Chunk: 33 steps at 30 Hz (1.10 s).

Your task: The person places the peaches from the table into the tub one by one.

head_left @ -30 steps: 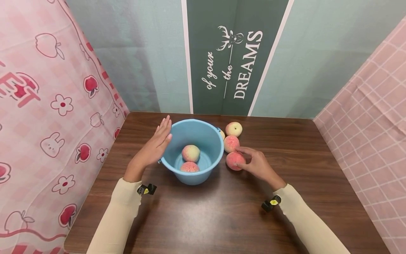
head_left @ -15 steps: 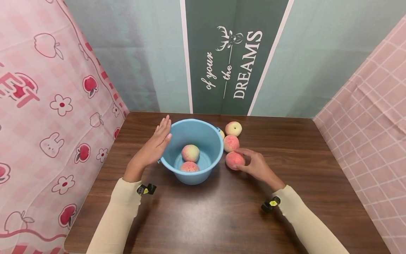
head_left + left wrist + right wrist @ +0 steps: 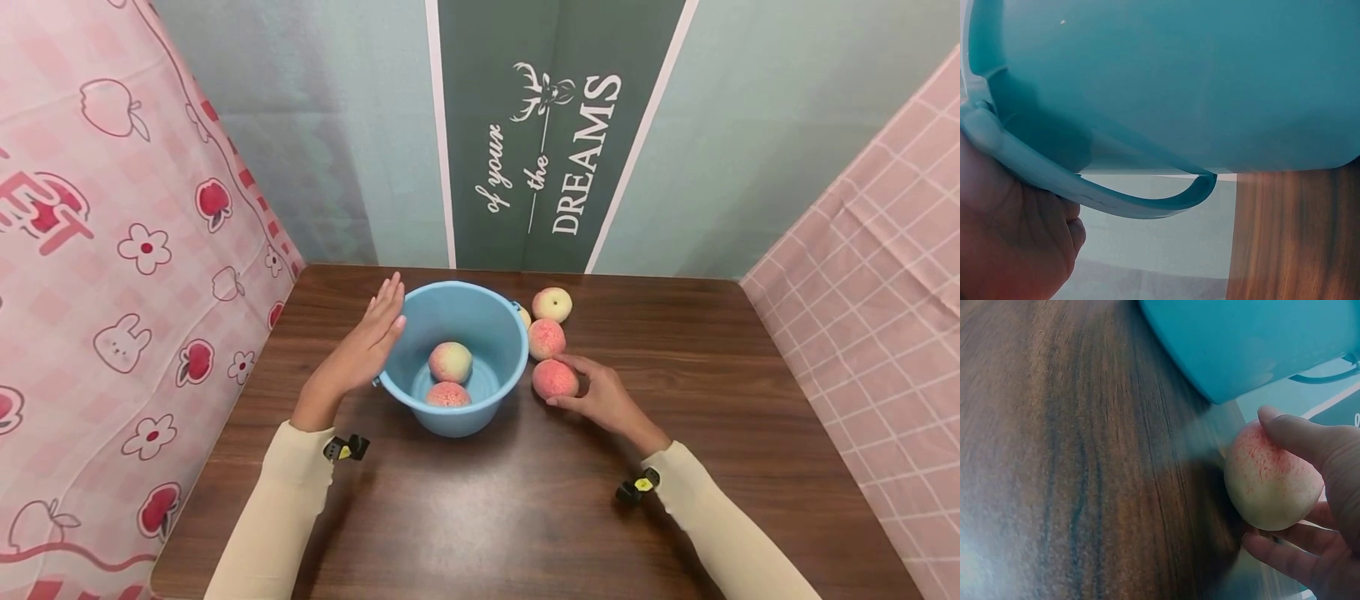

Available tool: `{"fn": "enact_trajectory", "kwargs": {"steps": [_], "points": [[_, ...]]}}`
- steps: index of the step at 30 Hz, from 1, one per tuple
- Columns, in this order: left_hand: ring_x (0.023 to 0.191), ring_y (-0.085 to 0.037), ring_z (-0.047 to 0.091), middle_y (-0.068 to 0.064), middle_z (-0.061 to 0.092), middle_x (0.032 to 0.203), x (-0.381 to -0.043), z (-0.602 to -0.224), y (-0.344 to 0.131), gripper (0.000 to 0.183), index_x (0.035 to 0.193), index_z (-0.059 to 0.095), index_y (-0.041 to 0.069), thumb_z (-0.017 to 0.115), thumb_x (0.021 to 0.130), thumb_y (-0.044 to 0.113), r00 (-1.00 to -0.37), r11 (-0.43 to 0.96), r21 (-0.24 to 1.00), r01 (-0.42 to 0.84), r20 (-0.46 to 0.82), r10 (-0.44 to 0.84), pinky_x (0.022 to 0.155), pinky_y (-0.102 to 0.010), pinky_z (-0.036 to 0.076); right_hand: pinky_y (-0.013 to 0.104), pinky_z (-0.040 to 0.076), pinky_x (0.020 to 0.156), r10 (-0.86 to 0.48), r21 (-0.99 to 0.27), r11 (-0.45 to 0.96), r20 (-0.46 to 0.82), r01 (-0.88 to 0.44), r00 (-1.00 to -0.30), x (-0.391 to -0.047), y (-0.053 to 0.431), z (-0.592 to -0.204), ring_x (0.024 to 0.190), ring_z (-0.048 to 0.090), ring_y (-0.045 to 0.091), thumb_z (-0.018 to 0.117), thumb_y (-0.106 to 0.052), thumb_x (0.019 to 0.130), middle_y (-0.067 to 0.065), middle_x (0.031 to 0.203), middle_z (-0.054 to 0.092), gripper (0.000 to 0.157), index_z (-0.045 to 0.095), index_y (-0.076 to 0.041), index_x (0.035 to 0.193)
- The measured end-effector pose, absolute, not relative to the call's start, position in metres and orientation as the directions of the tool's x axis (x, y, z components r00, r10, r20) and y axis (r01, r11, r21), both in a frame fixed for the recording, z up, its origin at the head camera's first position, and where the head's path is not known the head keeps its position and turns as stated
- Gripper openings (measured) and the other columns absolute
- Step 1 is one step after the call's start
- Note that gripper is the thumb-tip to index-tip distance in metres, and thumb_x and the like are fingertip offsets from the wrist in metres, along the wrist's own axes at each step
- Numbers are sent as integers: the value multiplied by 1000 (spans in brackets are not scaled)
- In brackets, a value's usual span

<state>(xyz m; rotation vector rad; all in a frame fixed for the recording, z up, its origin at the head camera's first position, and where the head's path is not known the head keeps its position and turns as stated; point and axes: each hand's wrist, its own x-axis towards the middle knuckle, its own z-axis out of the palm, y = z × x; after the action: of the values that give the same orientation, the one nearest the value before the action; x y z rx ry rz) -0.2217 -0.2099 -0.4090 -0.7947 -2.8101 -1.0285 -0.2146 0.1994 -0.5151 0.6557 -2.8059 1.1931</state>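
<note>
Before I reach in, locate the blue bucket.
In the head view, the blue bucket stands on the table just left of centre, between the left grip at its left rim and the loose peaches at its right.

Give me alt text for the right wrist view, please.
A right hand curls its fingers around a peach, pale yellow with red speckling. Part of a blue bucket shows at upper right; a brown wood-grain table fills the left.
</note>
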Motion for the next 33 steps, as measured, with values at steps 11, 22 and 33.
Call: {"fn": "enact_trajectory", "kwargs": {"steps": [11,22,33], "points": [[143,-20,-9,-9,-4,158,-220,-410,-209,58,151,-1,13,28,104,30,-872,653,592,473,211,441,114,-47,0,41,52,83,-381,-680,609,201,-409,-903,-214,198,-514,109,59,16,81,-47,68,-1,128,58,77,53,-18,133],[143,-18,-10,-6,-6,158,-221,-410,-209,59,151,2,7,28,104,32,-869,655,583,480,216,445,114,-48,1,37,53,81,-375,-684,590,239,-429,-896,-216,197,-508,107,59,13,83,-43,67,-4,127,58,76,54,-17,133],[143,-16,-11,-2,-8,158,-220,-411,-210,58,151,-1,14,28,104,33,-868,643,599,478,211,449,114,-47,0,35,54,79,-378,-674,590,255,-444,-890,-215,193,-502,108,58,14,85,-37,67,-2,129,57,74,55,-17,132]]}}
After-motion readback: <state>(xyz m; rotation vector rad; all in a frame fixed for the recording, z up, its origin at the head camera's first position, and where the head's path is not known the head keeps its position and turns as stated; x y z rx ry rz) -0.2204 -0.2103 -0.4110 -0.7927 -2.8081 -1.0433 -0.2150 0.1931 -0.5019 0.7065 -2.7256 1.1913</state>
